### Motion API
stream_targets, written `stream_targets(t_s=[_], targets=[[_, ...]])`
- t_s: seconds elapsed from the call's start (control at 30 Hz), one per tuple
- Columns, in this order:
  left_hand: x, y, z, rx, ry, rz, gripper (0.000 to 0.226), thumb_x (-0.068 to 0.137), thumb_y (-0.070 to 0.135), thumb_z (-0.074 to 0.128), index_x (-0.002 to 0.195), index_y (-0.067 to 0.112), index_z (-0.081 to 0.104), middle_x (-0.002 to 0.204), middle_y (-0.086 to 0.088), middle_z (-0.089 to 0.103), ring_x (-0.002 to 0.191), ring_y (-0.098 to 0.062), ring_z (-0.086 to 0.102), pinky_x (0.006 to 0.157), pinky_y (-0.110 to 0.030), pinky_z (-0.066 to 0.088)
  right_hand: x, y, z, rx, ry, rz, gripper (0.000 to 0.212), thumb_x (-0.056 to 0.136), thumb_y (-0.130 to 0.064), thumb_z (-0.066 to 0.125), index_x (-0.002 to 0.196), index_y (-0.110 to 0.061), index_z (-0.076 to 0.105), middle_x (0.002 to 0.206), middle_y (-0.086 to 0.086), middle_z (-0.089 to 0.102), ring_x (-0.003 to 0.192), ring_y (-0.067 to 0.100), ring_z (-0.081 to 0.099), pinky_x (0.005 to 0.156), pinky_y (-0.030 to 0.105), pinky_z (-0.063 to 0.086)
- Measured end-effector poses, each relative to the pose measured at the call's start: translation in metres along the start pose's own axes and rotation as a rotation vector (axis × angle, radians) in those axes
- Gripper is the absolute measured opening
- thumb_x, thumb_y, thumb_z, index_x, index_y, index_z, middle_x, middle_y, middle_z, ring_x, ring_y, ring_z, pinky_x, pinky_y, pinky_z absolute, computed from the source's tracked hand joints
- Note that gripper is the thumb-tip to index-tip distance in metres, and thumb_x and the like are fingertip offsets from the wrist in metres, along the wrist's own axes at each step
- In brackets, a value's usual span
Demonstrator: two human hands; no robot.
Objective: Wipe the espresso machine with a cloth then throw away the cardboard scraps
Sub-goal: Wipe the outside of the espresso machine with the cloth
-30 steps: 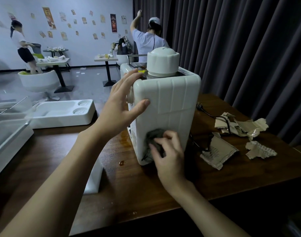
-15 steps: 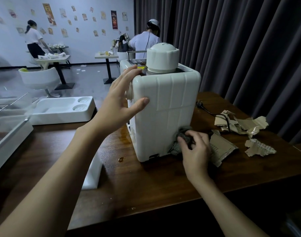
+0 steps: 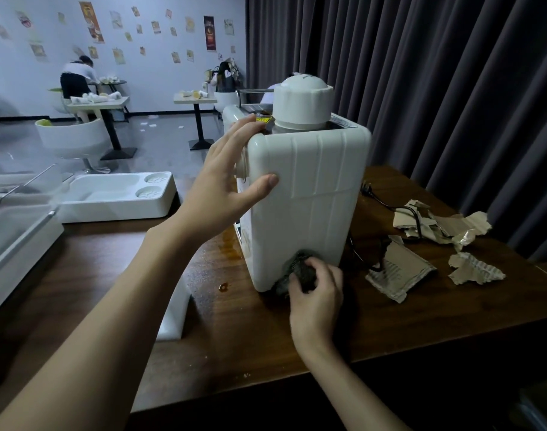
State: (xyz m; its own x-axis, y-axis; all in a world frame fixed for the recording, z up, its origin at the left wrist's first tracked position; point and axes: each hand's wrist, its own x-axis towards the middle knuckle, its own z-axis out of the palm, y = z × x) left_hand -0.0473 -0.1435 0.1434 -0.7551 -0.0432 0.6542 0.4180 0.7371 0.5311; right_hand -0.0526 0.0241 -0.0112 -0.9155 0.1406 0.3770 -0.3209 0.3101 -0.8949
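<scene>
White espresso machine (image 3: 309, 194) stands mid-table (image 3: 253, 337), ribbed back panel facing near. Left hand (image 3: 222, 188) braces its upper left corner, fingers straight, thumb flat on the panel. Right hand (image 3: 317, 293) clutches dark cloth (image 3: 298, 265) against the panel's bottom edge. Cardboard scraps (image 3: 396, 272) lie right of the machine, black cord (image 3: 387, 206) among them. Yellow sticker (image 3: 262, 119) on top, text unreadable.

Head-worn view, forward-down, close over table (image 3: 266, 343)
</scene>
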Motion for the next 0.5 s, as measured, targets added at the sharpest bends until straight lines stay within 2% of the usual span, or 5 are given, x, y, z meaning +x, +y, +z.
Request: stream_targets(t_s=[0.07,0.3,0.5], targets=[[0.0,0.0,0.0,-0.003,-0.001,-0.002,0.07,0.09,0.051,0.063,0.151,0.031,0.037,0.163,0.014,0.026,0.151,-0.011,0.024,0.116,-0.053,0.036,-0.013,-0.005,0.013,0.031,0.007,0.014,0.034,0.081,-0.008,0.076,0.112,-0.014,0.067,0.116,-0.008,0.048,0.109,0.014,0.056,0.091,0.038,0.055],[0.0,-0.003,-0.001,-0.014,-0.012,0.006,0.07,0.09,0.053,0.064,0.151,0.032,0.036,0.162,0.015,0.026,0.15,-0.015,0.026,0.112,-0.055,0.04,-0.024,-0.011,0.021,0.034,-0.04,-0.066,0.032,0.077,-0.008,0.079,0.107,-0.015,0.069,0.111,-0.006,0.051,0.101,0.011,0.057,0.089,0.035,0.053],[0.0,-0.001,-0.002,0.0,-0.012,0.002,0.07,0.089,0.052,0.063,0.151,0.033,0.036,0.163,0.013,0.026,0.151,-0.012,0.024,0.116,-0.054,0.036,0.008,-0.002,0.001,0.061,0.038,-0.017,0.033,0.082,-0.002,0.073,0.114,-0.008,0.067,0.115,-0.004,0.051,0.108,0.018,0.058,0.091,0.039,0.056]])
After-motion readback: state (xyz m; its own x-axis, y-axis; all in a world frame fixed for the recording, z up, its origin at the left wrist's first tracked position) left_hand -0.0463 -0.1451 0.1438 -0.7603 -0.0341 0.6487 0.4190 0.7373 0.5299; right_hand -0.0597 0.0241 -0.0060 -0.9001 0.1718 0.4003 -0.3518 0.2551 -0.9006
